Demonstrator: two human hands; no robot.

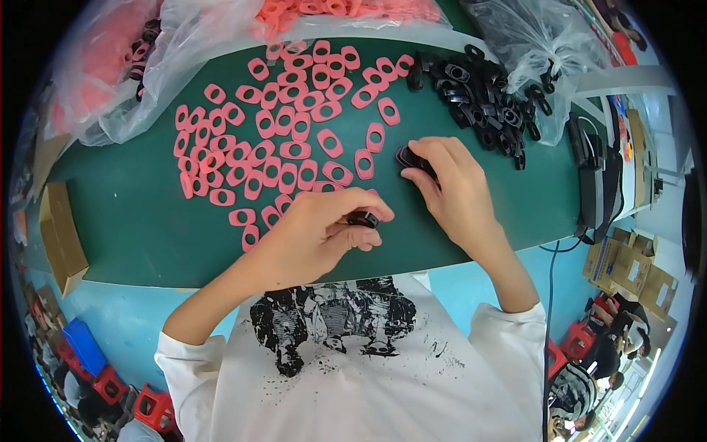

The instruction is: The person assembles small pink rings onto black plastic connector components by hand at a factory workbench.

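Observation:
My left hand (331,230) is closed around a small black plastic piece (363,219), its end showing between thumb and fingers. To the right, my right hand (453,180) grips another black plastic piece (418,160) between thumb and fingertips, just above the table. Fingers cover much of both pieces, so their full shape is hidden. Many flat pink oval rings (295,150), each with a hole in the middle, lie spread over the left and middle of the green table (147,254). A heap of black plastic pieces (486,103) lies beyond my right hand.
Clear plastic bags stand along the far edge: a left bag (110,81) with pink and black parts, and a right bag (549,44). Pink parts (331,7) are piled at the back. A cardboard box (62,236) sits at the left edge, black devices (589,173) at the right.

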